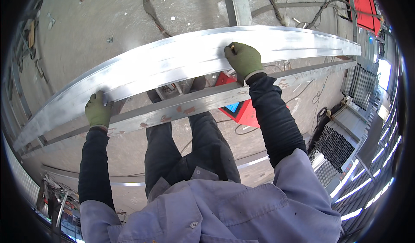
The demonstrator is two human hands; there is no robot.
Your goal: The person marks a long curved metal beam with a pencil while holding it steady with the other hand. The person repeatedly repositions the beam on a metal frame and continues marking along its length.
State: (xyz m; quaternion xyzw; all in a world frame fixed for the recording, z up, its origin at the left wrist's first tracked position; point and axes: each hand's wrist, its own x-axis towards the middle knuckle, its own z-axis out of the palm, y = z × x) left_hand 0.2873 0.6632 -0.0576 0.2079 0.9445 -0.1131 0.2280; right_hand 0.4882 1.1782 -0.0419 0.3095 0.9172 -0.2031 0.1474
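Lavender shirt (242, 208) was nearest. Long metal bar (173, 61), silvery, glare-bright, lay crosswise beyond scuffed rail (207, 101). Left hand (98, 110) touched near edge, right hand (245, 60) curled on top; couldn't tell if either pinched.

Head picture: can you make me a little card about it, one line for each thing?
Left hand: green glove, fingers on the panel at its near edge
Right hand: green glove, curled, on the panel; grip unclear
Panel: long, shiny, silver
Bar: grey with reddish patches, on the person's side of the panel
Red box: partly hidden by the bar, blue screen
Tubes: stacked at right
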